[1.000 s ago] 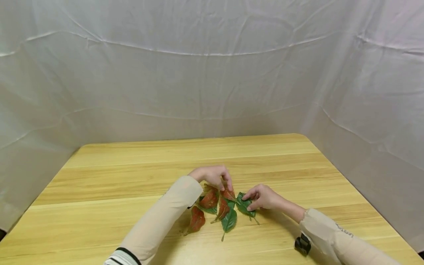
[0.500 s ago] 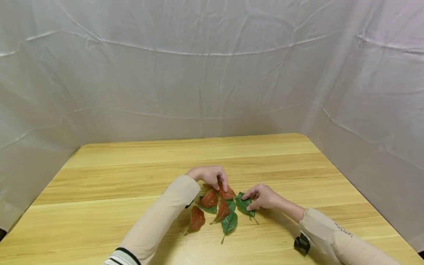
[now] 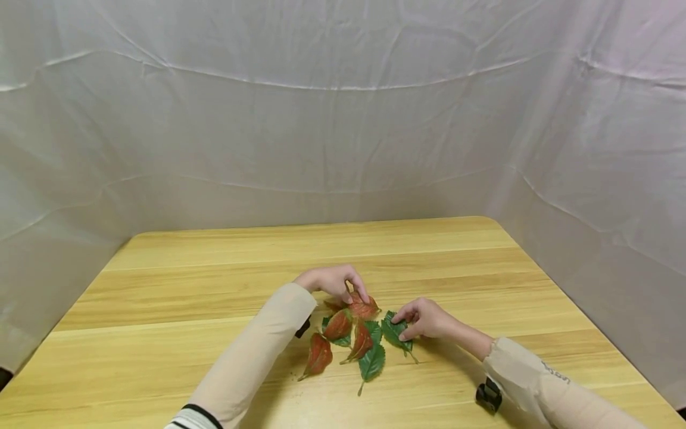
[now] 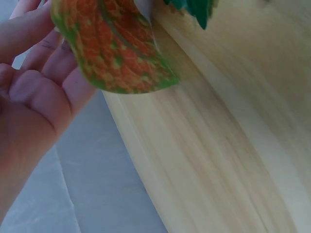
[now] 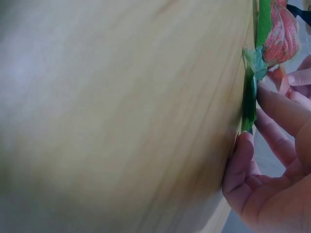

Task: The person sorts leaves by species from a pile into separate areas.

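I see the red leaf (image 3: 365, 309), pinched in the left hand (image 3: 333, 281), shift slightly toward the left edge of the desk (image 3: 214, 262), well in from its far edge. The right hand (image 3: 427, 319) pinches a green leaf (image 3: 392, 332) just beside it; I judge each leaf can now be handled separately.

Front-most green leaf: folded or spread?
Spread: in the head view, the green leaf shows a broad, open face, not doubled over.
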Demonstrator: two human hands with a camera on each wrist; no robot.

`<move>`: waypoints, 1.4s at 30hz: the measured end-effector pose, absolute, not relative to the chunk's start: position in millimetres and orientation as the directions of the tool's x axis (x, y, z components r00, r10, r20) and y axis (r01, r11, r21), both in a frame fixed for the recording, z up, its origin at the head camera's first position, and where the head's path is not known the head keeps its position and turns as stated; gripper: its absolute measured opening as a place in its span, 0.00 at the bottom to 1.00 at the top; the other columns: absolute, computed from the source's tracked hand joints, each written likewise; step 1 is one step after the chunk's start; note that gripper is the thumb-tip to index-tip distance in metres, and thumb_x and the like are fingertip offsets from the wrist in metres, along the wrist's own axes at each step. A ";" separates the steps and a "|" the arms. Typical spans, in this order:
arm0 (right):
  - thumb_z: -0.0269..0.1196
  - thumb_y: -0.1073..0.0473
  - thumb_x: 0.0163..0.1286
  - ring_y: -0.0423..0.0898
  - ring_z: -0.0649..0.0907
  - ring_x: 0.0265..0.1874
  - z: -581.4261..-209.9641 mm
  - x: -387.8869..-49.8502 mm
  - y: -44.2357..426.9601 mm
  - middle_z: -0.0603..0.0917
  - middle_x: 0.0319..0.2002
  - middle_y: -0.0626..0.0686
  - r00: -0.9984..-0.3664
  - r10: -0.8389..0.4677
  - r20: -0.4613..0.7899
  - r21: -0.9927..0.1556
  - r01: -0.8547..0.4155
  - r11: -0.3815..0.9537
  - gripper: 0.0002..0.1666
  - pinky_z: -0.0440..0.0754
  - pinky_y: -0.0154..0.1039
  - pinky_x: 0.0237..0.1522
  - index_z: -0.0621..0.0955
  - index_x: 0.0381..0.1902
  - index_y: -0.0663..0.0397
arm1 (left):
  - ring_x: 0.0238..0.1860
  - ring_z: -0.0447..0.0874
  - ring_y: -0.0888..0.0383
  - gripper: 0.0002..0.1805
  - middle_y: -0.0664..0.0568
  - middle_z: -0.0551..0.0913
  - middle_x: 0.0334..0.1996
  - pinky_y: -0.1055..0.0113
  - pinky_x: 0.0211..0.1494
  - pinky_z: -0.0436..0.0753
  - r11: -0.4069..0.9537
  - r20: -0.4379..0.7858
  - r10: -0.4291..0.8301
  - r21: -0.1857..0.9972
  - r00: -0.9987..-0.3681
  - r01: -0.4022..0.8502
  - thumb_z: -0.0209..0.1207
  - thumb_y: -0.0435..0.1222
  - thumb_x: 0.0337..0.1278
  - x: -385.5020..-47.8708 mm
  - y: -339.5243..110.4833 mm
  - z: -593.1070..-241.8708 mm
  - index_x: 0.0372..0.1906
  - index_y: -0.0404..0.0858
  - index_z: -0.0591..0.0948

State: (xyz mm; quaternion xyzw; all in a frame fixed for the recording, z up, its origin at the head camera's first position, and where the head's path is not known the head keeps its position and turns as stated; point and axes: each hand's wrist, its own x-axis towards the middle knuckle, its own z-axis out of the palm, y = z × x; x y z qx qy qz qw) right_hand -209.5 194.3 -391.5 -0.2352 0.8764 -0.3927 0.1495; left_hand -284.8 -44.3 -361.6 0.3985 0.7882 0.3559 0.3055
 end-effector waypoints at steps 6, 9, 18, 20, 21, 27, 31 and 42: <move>0.71 0.68 0.43 0.41 0.71 0.25 -390.5 -209.3 193.7 0.79 0.28 0.50 -0.847 -0.526 -0.078 -0.759 -0.292 0.582 0.17 0.71 0.32 0.23 0.82 0.35 0.66 | 0.28 0.77 0.63 0.12 0.46 0.81 0.35 0.68 0.29 0.78 0.355 -0.116 0.845 0.852 -0.522 0.385 0.53 0.16 0.47 -287.9 -49.0 -364.3 0.37 0.25 0.81; 0.71 0.68 0.43 0.42 0.70 0.25 -390.4 -209.5 193.6 0.79 0.28 0.50 -0.847 -0.525 -0.077 -0.760 -0.291 0.581 0.17 0.71 0.32 0.23 0.82 0.35 0.66 | 0.27 0.77 0.63 0.07 0.46 0.82 0.29 0.68 0.32 0.78 0.316 -0.056 0.820 0.873 -0.569 0.370 0.55 0.17 0.47 -289.0 -51.6 -365.8 0.34 0.23 0.79; 0.70 0.68 0.43 0.42 0.70 0.23 -392.8 -209.7 193.3 0.78 0.26 0.50 -0.848 -0.524 -0.081 -0.759 -0.289 0.583 0.17 0.70 0.31 0.21 0.82 0.35 0.66 | 0.27 0.80 0.58 0.05 0.44 0.81 0.33 0.57 0.36 0.79 0.288 -0.024 0.702 0.924 -0.712 0.252 0.56 0.23 0.51 -287.1 -59.9 -366.6 0.34 0.25 0.79; 0.70 0.68 0.44 0.42 0.70 0.23 -392.1 -209.8 193.4 0.77 0.26 0.50 -0.848 -0.524 -0.080 -0.759 -0.289 0.584 0.17 0.69 0.31 0.21 0.82 0.35 0.66 | 0.27 0.81 0.57 0.06 0.43 0.81 0.33 0.55 0.36 0.79 0.263 -0.016 0.693 0.936 -0.721 0.232 0.58 0.23 0.50 -287.0 -62.3 -367.0 0.34 0.24 0.79; 0.70 0.69 0.44 0.42 0.70 0.23 -391.9 -209.9 193.4 0.77 0.26 0.50 -0.849 -0.521 -0.084 -0.759 -0.284 0.586 0.17 0.69 0.31 0.21 0.82 0.35 0.66 | 0.27 0.81 0.56 0.06 0.43 0.81 0.33 0.55 0.37 0.79 0.247 -0.010 0.689 0.943 -0.725 0.222 0.58 0.23 0.49 -287.1 -63.5 -367.4 0.35 0.24 0.79; 0.70 0.68 0.44 0.42 0.70 0.24 -389.9 -209.7 193.3 0.76 0.25 0.51 -0.847 -0.523 -0.090 -0.758 -0.283 0.587 0.17 0.69 0.31 0.21 0.82 0.35 0.67 | 0.28 0.77 0.60 0.10 0.42 0.81 0.36 0.63 0.35 0.78 0.168 0.070 0.672 0.955 -0.737 0.244 0.60 0.20 0.45 -286.8 -71.5 -369.1 0.37 0.23 0.79; 0.70 0.68 0.44 0.42 0.70 0.23 -389.9 -209.3 193.2 0.76 0.25 0.51 -0.849 -0.521 -0.091 -0.759 -0.280 0.588 0.17 0.70 0.31 0.20 0.82 0.35 0.67 | 0.33 0.79 0.58 0.09 0.41 0.81 0.37 0.59 0.43 0.77 0.129 0.102 0.661 0.960 -0.744 0.247 0.56 0.21 0.49 -286.2 -78.2 -369.8 0.38 0.22 0.79; 0.70 0.68 0.44 0.41 0.70 0.22 -391.1 -209.8 193.6 0.76 0.24 0.50 -0.845 -0.530 -0.077 -0.760 -0.294 0.579 0.17 0.69 0.30 0.20 0.82 0.35 0.67 | 0.34 0.80 0.57 0.10 0.41 0.81 0.38 0.43 0.46 0.71 0.034 0.185 0.528 0.971 -0.829 0.238 0.55 0.23 0.51 -283.5 -97.1 -368.7 0.40 0.21 0.78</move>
